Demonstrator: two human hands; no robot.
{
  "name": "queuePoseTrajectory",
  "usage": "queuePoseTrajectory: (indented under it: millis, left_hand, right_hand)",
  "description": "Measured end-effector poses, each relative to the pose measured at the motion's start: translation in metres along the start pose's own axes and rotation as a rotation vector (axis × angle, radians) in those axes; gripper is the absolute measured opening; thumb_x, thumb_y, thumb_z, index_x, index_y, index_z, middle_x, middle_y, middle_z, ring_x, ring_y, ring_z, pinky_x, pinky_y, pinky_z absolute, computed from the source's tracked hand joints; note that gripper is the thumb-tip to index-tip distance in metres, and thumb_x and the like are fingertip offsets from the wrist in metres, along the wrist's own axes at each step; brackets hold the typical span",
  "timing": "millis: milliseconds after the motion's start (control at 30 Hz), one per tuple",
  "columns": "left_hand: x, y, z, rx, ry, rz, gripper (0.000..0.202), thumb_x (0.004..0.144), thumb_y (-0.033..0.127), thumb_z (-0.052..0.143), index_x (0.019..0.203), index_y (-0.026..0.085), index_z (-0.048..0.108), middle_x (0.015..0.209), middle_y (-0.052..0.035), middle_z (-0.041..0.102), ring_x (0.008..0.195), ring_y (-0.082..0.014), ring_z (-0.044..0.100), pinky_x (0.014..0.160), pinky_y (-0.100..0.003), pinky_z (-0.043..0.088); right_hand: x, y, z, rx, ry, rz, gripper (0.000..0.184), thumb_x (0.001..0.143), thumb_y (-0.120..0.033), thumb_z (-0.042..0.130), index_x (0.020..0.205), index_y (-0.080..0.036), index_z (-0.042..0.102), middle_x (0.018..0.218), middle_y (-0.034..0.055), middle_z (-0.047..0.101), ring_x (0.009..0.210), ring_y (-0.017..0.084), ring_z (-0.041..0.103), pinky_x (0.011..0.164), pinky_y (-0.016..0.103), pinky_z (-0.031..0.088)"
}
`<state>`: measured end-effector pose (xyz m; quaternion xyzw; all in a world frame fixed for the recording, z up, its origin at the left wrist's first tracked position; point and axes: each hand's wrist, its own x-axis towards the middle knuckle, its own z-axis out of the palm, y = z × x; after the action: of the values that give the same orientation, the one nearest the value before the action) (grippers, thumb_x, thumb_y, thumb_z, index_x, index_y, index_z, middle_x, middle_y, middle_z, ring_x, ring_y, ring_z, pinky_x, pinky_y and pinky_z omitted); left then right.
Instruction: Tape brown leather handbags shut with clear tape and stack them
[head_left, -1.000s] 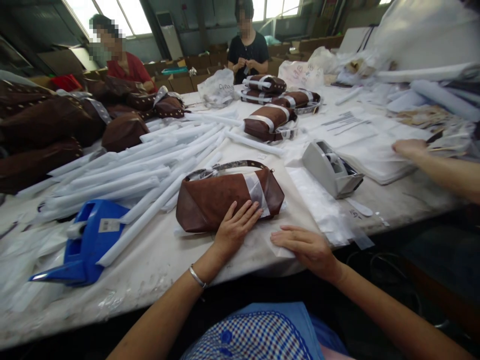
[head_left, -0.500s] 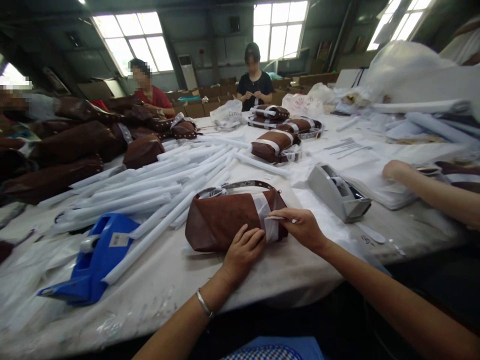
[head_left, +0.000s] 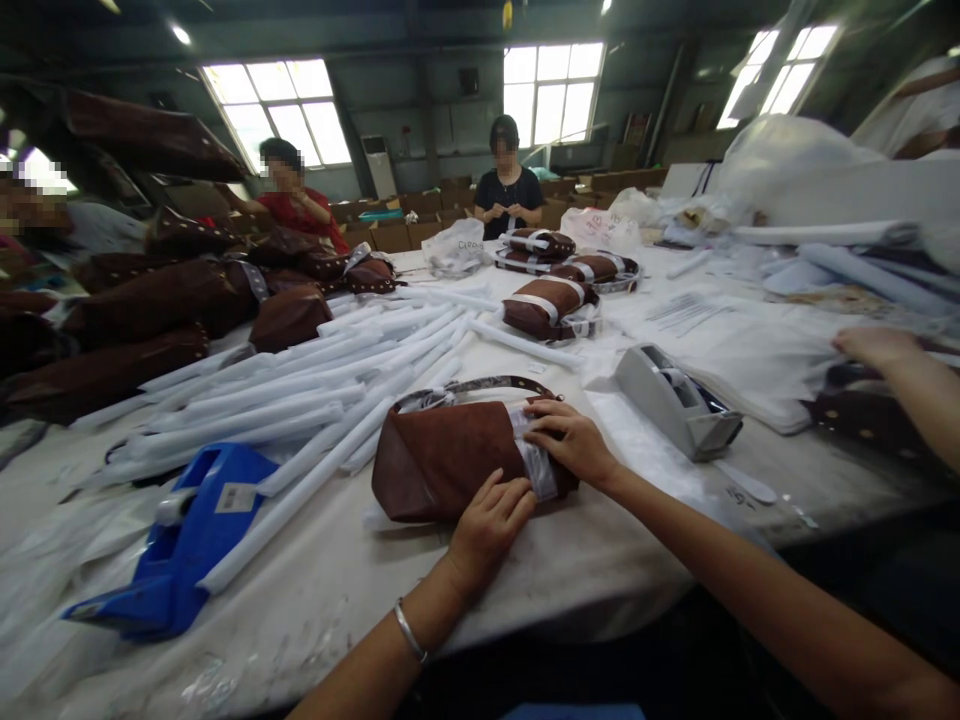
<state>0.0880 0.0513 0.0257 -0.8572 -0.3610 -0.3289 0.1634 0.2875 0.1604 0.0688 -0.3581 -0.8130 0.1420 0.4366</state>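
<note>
A brown leather handbag lies on its side on the white-covered table in front of me, its studded strap behind it. A white paper strip is wrapped around its right part. My left hand rests on the bag's lower front edge, fingers laid out flat beside the strip. On the strip's upper part lies my right hand, with its fingers stretched out and slightly apart. The strip's far side is hidden.
A blue tape dispenser stands left and a grey one right. White paper rolls lie beyond the blue one. Wrapped brown bags sit further back, more bags at left. A co-worker's hand is at right; others work across the table.
My right hand has gone from pinching the strip's end to lying on the strip against the bag. My left hand stays on the bag. A brown bag is now raised at far left.
</note>
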Motion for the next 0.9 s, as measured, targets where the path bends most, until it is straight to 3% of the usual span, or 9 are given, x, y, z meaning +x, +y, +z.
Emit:
queuePoseTrajectory:
  millis: [133, 267, 400, 567, 667, 767, 900]
  left_hand:
    - [0.003, 0.001, -0.002, 0.050, -0.034, 0.026, 0.036, 0.097, 0.009, 0.044, 0.127, 0.020, 0.061, 0.118, -0.0041, 0.071, 0.105, -0.0132, 0.066, 0.111, -0.037, 0.048]
    - [0.010, 0.006, -0.008, 0.166, -0.132, 0.021, 0.053, 0.095, 0.008, 0.048, 0.144, 0.027, 0.047, 0.142, -0.0051, 0.058, 0.109, -0.0163, 0.064, 0.106, -0.036, 0.050]
    - [0.020, 0.013, -0.014, 0.214, -0.245, -0.028, 0.056, 0.093, 0.011, 0.052, 0.147, 0.024, 0.045, 0.147, -0.0080, 0.054, 0.103, -0.0176, 0.064, 0.100, -0.033, 0.053]
    - [0.026, 0.018, -0.015, 0.243, -0.268, -0.056, 0.056, 0.091, 0.009, 0.053, 0.146, 0.019, 0.046, 0.143, -0.0089, 0.058, 0.095, -0.0172, 0.063, 0.096, -0.033, 0.054]
    - [0.026, 0.019, -0.013, 0.237, -0.267, -0.078, 0.060, 0.089, 0.007, 0.054, 0.147, 0.020, 0.044, 0.142, -0.0075, 0.059, 0.094, -0.0169, 0.061, 0.095, -0.032, 0.055]
    - [0.024, 0.019, -0.012, 0.213, -0.265, -0.093, 0.065, 0.087, 0.003, 0.054, 0.148, 0.022, 0.042, 0.143, -0.0059, 0.057, 0.096, -0.0165, 0.061, 0.097, -0.032, 0.054]
    - [0.022, 0.020, -0.010, 0.200, -0.257, -0.119, 0.073, 0.083, -0.003, 0.053, 0.150, 0.023, 0.039, 0.146, -0.0038, 0.055, 0.101, -0.0167, 0.061, 0.103, -0.033, 0.052]
  right_hand:
    - [0.002, 0.002, 0.004, -0.001, 0.014, 0.067, 0.010, 0.084, -0.030, 0.073, 0.079, -0.023, 0.068, 0.112, 0.0056, 0.073, 0.110, 0.024, 0.065, 0.102, 0.043, 0.050]
    - [0.002, 0.001, 0.003, -0.053, 0.005, 0.088, 0.012, 0.084, -0.030, 0.071, 0.076, -0.024, 0.064, 0.112, 0.0044, 0.073, 0.111, 0.022, 0.064, 0.101, 0.040, 0.050]
    - [0.003, -0.001, 0.006, -0.122, 0.022, 0.106, 0.013, 0.084, -0.027, 0.069, 0.074, -0.024, 0.062, 0.112, 0.0043, 0.073, 0.111, 0.024, 0.063, 0.103, 0.043, 0.048]
    - [0.005, -0.005, 0.002, -0.219, 0.052, 0.137, 0.006, 0.086, -0.028, 0.065, 0.082, -0.024, 0.064, 0.115, 0.0067, 0.071, 0.113, 0.028, 0.061, 0.099, 0.048, 0.050]
    - [-0.002, 0.002, -0.026, -0.289, 0.080, 0.126, 0.014, 0.089, -0.030, 0.061, 0.101, -0.024, 0.067, 0.124, 0.0088, 0.067, 0.117, 0.029, 0.060, 0.101, 0.048, 0.050]
    - [-0.021, 0.026, -0.082, -0.451, 0.139, 0.111, 0.024, 0.092, -0.034, 0.057, 0.112, -0.024, 0.066, 0.131, 0.0086, 0.064, 0.123, 0.027, 0.057, 0.109, 0.047, 0.044]
    - [-0.054, 0.071, -0.167, -0.676, 0.259, 0.375, 0.029, 0.089, -0.039, 0.056, 0.108, -0.022, 0.069, 0.136, 0.0104, 0.060, 0.132, 0.028, 0.049, 0.116, 0.047, 0.035]
